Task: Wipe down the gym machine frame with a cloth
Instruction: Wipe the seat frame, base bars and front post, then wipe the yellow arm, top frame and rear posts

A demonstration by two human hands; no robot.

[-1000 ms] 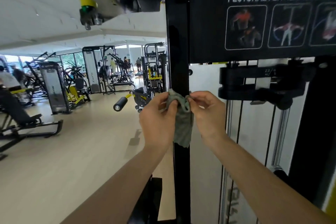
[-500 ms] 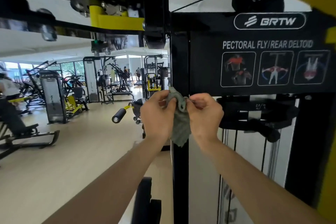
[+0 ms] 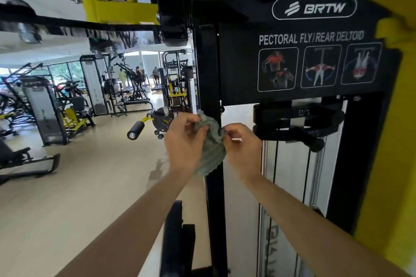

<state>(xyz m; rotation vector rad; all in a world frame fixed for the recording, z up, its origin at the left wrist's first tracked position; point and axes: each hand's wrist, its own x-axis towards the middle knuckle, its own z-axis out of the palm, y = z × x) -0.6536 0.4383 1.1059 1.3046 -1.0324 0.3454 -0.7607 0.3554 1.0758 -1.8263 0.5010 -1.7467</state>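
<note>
Hiding frame post (image 3: 214, 209) partly: bunched cloth (image 3: 211, 150)

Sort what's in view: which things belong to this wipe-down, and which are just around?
Job: cloth, gripped by left hand and pinched by right hand; black post of the frame.
Just around: exercise chart, black roller pad, grey machine across the floor.

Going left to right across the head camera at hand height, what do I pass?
Black foam roller → left hand → cloth → right hand → black knob → yellow panel.
</note>
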